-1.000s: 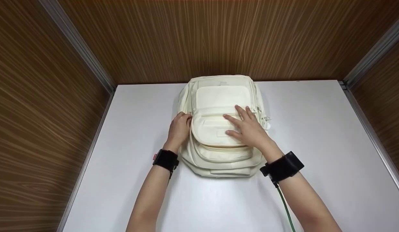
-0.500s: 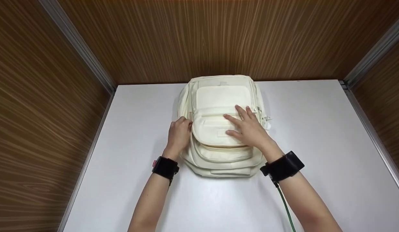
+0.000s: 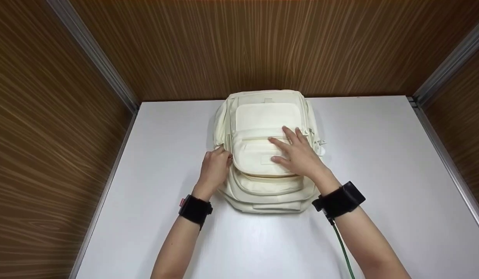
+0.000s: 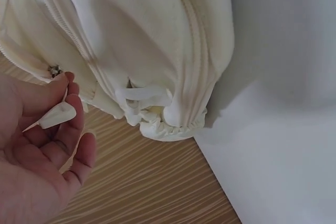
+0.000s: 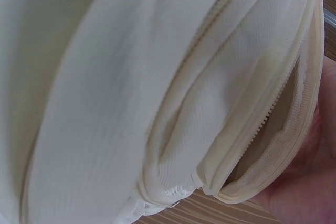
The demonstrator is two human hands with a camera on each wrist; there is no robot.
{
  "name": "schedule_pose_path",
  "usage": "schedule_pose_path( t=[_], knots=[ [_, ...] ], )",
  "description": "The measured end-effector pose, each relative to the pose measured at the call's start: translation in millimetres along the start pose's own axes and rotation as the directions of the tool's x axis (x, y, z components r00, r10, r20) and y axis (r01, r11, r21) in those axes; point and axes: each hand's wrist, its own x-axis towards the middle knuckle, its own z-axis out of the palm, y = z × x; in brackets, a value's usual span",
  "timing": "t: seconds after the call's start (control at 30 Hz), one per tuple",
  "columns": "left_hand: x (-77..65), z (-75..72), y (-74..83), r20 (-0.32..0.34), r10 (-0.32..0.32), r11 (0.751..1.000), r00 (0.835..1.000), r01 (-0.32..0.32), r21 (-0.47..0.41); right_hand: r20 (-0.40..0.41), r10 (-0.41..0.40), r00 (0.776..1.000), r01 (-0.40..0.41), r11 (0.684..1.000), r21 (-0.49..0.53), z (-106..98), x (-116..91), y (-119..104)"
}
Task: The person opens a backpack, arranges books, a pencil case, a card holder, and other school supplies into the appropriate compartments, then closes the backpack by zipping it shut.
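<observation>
A cream backpack lies on the white table, its front pocket flap facing up. At its left side, my left hand pinches a zipper pull between thumb and forefinger. The left wrist view shows the metal slider at the fingertips and a pale pull tab hanging across the fingers. My right hand rests on the front pocket with its fingers spread. In the right wrist view a gap in the pocket zipper shows beside that hand's palm.
The white table extends to both sides of the backpack. Wood-grain panels stand behind it and at left and right. More zipper pulls hang at the bag's right edge. A green cable runs from the right wrist band.
My left hand has moved down along the backpack's left side, toward me, with the zipper pull. The right hand and the bag have stayed in place.
</observation>
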Motion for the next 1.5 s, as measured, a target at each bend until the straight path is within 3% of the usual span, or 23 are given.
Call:
schedule_pose_path(
  t=[0.3,0.67,0.87,1.03,1.27,1.5],
  knots=[
    [-6.3,-11.0,6.7,0.088,0.053,0.999,0.995,-0.054,0.004,-0.003,-0.003,1.000,0.003,1.000,-0.006,0,1,2],
    [-10.6,-18.7,12.0,0.165,0.059,0.998,0.985,-0.055,-0.030,-0.006,-0.018,1.000,0.018,1.000,-0.014,1,1,2],
    [-10.5,-23.4,14.3,0.228,0.114,0.992,0.967,-0.097,-0.086,-0.015,-0.031,0.999,0.030,0.999,-0.031,0,1,2],
    [-12.3,-26.9,17.2,0.272,0.127,0.986,0.954,-0.092,-0.139,-0.016,-0.034,0.999,0.033,0.999,-0.035,-1,1,3],
    [-16.0,-32.1,25.5,0.349,0.167,0.983,0.922,-0.129,-0.129,-0.008,-0.035,0.999,0.035,0.999,-0.023,-1,1,3],
    [-15.8,-33.0,35.1,0.378,0.168,0.983,0.911,-0.127,-0.131,-0.009,-0.028,1.000,0.028,0.999,-0.017,-1,0,3]
  ],
)
